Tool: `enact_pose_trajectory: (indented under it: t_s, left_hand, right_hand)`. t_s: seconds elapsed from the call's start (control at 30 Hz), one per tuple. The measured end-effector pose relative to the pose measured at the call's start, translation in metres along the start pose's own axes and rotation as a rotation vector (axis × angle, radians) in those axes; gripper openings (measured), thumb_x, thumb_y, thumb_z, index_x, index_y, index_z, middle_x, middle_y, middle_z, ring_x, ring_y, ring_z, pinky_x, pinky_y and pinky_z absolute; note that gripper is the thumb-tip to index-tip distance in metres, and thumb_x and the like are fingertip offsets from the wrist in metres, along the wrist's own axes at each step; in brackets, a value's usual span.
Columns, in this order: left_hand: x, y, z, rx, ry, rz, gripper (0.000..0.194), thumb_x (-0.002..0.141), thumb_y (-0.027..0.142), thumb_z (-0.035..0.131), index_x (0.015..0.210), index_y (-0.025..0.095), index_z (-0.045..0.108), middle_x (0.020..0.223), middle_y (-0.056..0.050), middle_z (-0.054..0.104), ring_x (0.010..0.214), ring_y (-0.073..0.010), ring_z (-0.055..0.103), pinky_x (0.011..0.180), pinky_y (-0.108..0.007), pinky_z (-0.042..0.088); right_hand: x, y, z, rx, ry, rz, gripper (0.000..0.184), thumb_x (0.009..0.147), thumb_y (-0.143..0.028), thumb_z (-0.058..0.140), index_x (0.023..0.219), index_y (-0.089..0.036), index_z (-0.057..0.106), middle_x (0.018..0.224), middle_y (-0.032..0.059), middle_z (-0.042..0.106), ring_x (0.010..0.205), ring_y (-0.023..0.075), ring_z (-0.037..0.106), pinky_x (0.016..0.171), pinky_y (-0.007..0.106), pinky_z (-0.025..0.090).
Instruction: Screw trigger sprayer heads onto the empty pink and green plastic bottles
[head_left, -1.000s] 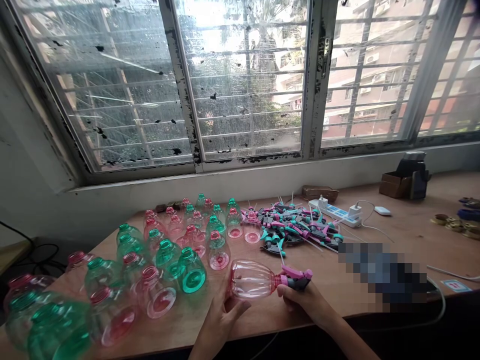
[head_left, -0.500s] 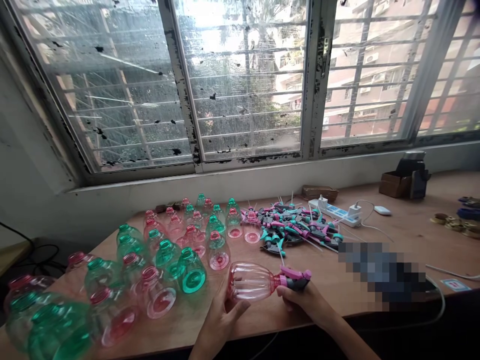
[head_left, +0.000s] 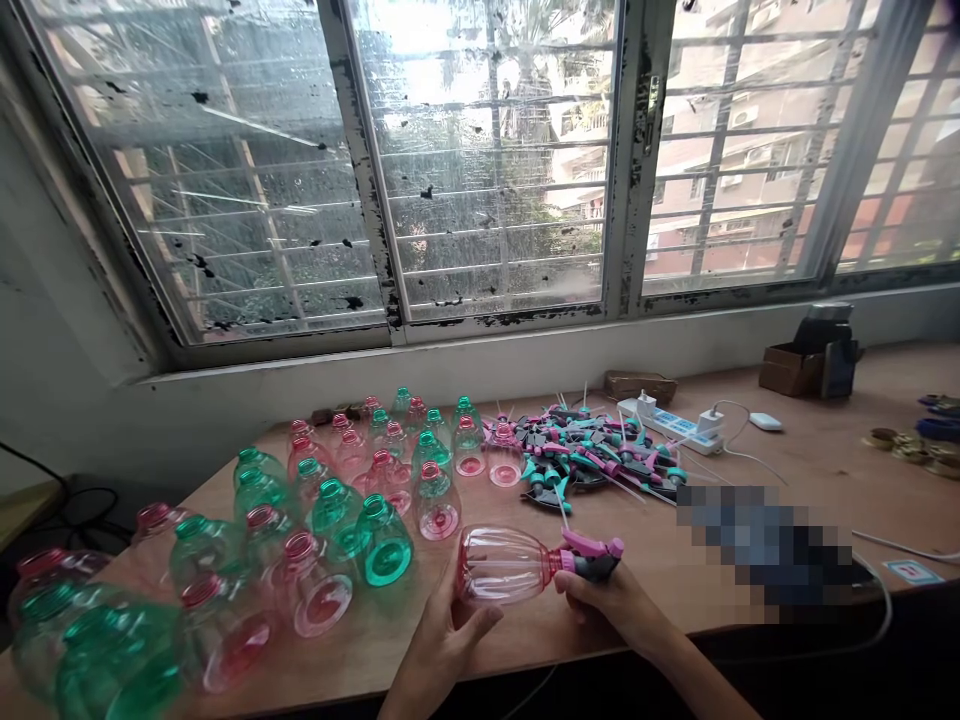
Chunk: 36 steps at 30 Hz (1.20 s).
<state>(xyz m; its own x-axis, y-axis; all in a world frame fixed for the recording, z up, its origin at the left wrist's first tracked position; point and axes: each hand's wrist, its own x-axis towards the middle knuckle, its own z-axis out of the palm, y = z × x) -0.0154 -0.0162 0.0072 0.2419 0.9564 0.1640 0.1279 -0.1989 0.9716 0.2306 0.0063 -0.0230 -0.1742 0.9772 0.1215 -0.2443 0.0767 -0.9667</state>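
Note:
A clear pink spray bottle [head_left: 501, 563] lies on its side in the air above the table's front edge, its neck towards the right. My left hand [head_left: 444, 632] is wrapped round its base end, the thumb below and the other fingers partly hidden behind it. At the neck sits a pink and grey trigger sprayer [head_left: 596, 556]. My right hand [head_left: 604, 600] grips the sprayer's collar with thumb and fingers. Just left of my hands stands a green bottle [head_left: 385, 540] without a sprayer, and behind them lies a pile of trigger sprayers [head_left: 585, 450] in pink, teal and grey.
Several open pink and green bottles [head_left: 311, 585] crowd the left of the wooden table [head_left: 645, 560]. A white power strip [head_left: 671, 427] with plugs lies behind the pile. At right are a blurred-out dark object [head_left: 772, 550], a cable and a cardboard box [head_left: 790, 370].
Almost nothing differs. The bottle's base end sits very slightly lower than a second ago, and both hands keep the same hold.

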Motion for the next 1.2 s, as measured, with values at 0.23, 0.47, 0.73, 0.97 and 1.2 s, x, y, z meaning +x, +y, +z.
enact_pose_trajectory:
  t_s: [0.23,0.47,0.73,0.97,1.2]
  left_hand:
    - [0.002,-0.012,-0.002,0.105,0.079,0.022,0.086,0.082,0.038,0.075,0.154,0.034,0.029,0.155,-0.007,0.049,0.142,-0.0333,0.045,0.122,-0.048,0.03]
    - [0.003,-0.009,-0.002,-0.001,0.036,-0.005,0.09,0.08,0.044,0.074,0.156,0.026,0.027,0.153,-0.007,0.052,0.145,-0.0344,0.04,0.123,-0.048,0.029]
    - [0.002,-0.013,-0.003,0.031,0.033,0.025,0.094,0.08,0.035,0.077,0.157,0.033,0.022,0.163,-0.005,0.037,0.149,-0.0313,0.033,0.125,-0.047,0.024]
    - [0.0,-0.005,-0.003,0.04,0.02,-0.01,0.096,0.08,0.04,0.077,0.157,0.031,0.02,0.155,-0.007,0.049,0.145,-0.0327,0.041,0.123,-0.049,0.027]
    - [-0.001,-0.013,-0.004,0.108,0.062,0.025,0.087,0.084,0.041,0.073,0.156,0.032,0.025,0.163,-0.005,0.036,0.152,-0.0329,0.027,0.126,-0.05,0.015]
  right_hand:
    - [0.001,-0.005,0.0,-0.005,-0.021,-0.012,0.044,0.074,-0.056,0.08,0.092,-0.017,0.069,0.065,-0.0006,0.063,0.047,0.0124,0.051,0.049,0.027,0.039]
    - [0.0,-0.001,0.001,0.027,0.025,0.009,0.054,0.068,-0.051,0.086,0.107,-0.018,0.069,0.066,-0.0022,0.063,0.047,0.0113,0.049,0.05,0.027,0.041]
    - [0.001,-0.003,-0.002,-0.008,-0.034,-0.025,0.039,0.077,-0.051,0.079,0.091,-0.016,0.068,0.068,0.0002,0.066,0.049,0.0118,0.051,0.049,0.026,0.04]
    - [0.0,-0.004,-0.002,-0.03,-0.047,-0.035,0.041,0.079,-0.052,0.078,0.095,-0.016,0.067,0.068,0.0002,0.067,0.048,0.0115,0.051,0.049,0.025,0.04]
    - [0.001,-0.003,-0.002,-0.023,-0.058,-0.037,0.038,0.081,-0.051,0.076,0.094,-0.016,0.068,0.07,0.0009,0.068,0.047,0.0107,0.051,0.049,0.026,0.04]
